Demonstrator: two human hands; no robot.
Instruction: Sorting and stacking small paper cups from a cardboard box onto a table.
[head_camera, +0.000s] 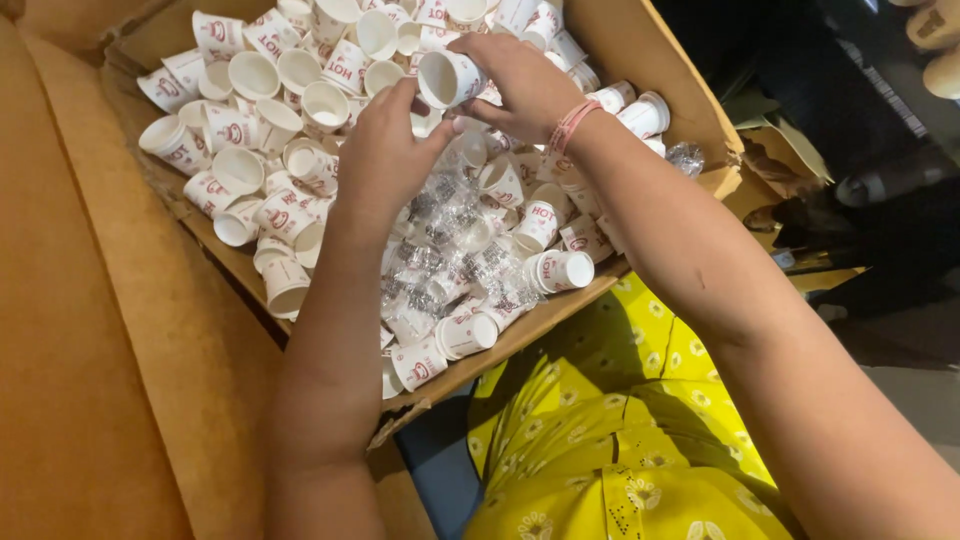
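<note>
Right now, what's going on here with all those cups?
A person is bent over a cardboard box heaped with small white paper cups bearing red print. The right hand holds one paper cup on its side above the pile, open mouth facing left. The left hand is right beside it, fingertips near the rim. A crumpled clear plastic wrapper lies among the cups below the hands. The person wears yellow patterned clothing.

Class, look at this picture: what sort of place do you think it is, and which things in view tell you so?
Probably a packing or sorting workspace, not a home table. A big cardboard box is heaped with loose paper cups and clear plastic wrap, and the hands hold one cup over it.
</note>
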